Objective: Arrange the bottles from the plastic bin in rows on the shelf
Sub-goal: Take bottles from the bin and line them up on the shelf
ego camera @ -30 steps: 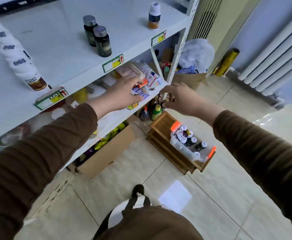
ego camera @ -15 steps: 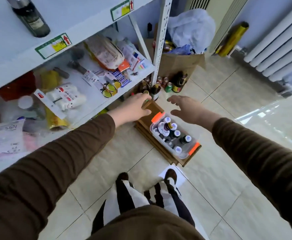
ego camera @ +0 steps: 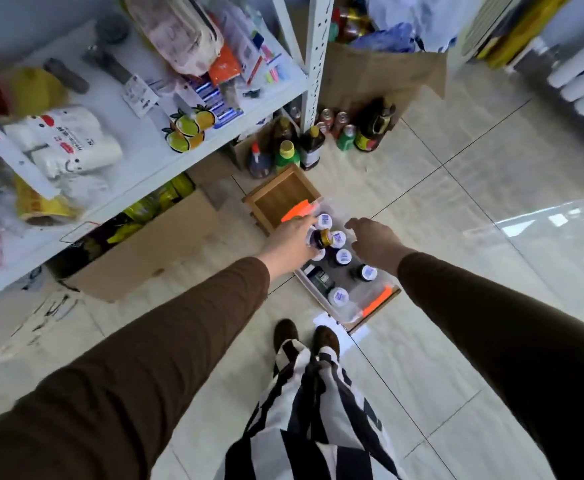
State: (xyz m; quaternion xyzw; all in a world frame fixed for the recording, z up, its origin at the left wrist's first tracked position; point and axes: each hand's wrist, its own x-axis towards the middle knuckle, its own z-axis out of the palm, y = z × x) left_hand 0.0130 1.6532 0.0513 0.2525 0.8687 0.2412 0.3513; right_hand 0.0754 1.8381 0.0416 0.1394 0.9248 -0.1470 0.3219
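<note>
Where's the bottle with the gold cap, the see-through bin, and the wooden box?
gold-capped bottle (ego camera: 325, 238), head view, on its gold cap.
plastic bin (ego camera: 349, 311), head view, on its clear near wall.
wooden box (ego camera: 283, 199), head view, on its bare inside bottom.

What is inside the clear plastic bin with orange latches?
The clear plastic bin holds upright white-capped bottles and a gold-capped dark bottle at the left hand. The hands cover anything beneath them.
</note>
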